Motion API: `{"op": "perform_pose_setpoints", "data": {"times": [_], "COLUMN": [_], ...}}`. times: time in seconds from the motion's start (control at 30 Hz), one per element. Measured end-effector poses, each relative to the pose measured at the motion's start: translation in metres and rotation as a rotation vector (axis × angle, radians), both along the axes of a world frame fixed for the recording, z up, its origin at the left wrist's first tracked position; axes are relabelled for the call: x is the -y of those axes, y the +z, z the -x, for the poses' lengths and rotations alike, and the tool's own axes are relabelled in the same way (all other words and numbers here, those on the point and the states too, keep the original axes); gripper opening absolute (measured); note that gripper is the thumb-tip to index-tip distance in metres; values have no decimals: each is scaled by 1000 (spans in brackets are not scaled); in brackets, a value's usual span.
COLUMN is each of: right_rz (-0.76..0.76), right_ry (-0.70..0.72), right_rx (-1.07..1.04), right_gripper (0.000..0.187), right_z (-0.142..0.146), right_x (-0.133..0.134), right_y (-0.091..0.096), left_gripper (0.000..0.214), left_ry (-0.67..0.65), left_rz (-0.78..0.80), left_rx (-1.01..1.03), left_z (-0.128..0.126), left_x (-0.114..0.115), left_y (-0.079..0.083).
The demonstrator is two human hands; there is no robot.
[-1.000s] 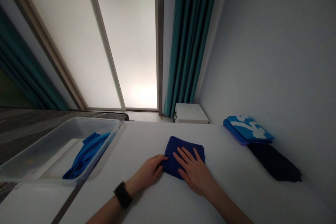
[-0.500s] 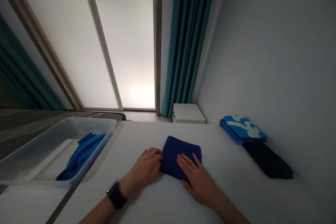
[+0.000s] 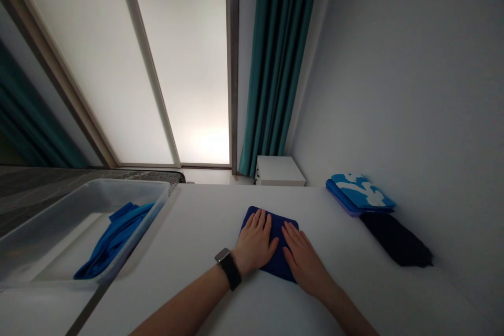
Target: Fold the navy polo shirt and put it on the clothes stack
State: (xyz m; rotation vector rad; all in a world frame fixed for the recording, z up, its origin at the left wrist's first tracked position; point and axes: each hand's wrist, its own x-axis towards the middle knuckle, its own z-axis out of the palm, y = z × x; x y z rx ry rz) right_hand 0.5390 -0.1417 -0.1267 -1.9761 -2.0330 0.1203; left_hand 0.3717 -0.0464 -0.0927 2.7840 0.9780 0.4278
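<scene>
A folded dark blue garment (image 3: 277, 260) lies flat on the white table (image 3: 189, 241) in front of me. My left hand (image 3: 256, 240) rests flat on its left half, fingers stretched out and pointing away from me. On its right half lies my right hand (image 3: 303, 257), also flat, with the fingers extended and the thumb apart. Both palms cover much of the cloth, so only its far edge, a strip between the hands and the near corner show. A black watch (image 3: 228, 268) is on my left wrist.
At left stands a translucent plastic bin (image 3: 157, 189) with a crumpled blue garment (image 3: 114, 239) inside. Along the right wall lie a stack of folded blue clothes (image 3: 360, 194) and a black folded cloth (image 3: 396, 239). A white cabinet (image 3: 279, 170) stands beyond the table.
My left hand has moved right, from the garment's left edge onto its top, and its fingers have straightened. My right hand has shifted slightly right on the cloth.
</scene>
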Motion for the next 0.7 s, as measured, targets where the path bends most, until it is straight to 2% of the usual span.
{"op": "perform_pose_setpoints", "data": {"times": [0.17, 0.37, 0.53, 0.7], "right_rz": [-12, -52, -92, -181], "right_ry": [0, 14, 58, 120], "right_rx": [39, -91, -285, -191], "right_gripper": [55, 54, 47, 48], "right_z": [3, 1, -20, -39], "right_x": [3, 2, 4, 24], "right_y": [-7, -16, -11, -1], "left_gripper": [62, 62, 62, 62], "left_ry": [-23, -40, -45, -44], "left_rz": [-69, -87, -92, -99], "left_rx": [27, 8, -8, -9], "left_z": [3, 5, 7, 7], "left_x": [1, 0, -1, -1], "left_y": [-16, -18, -17, -18]}}
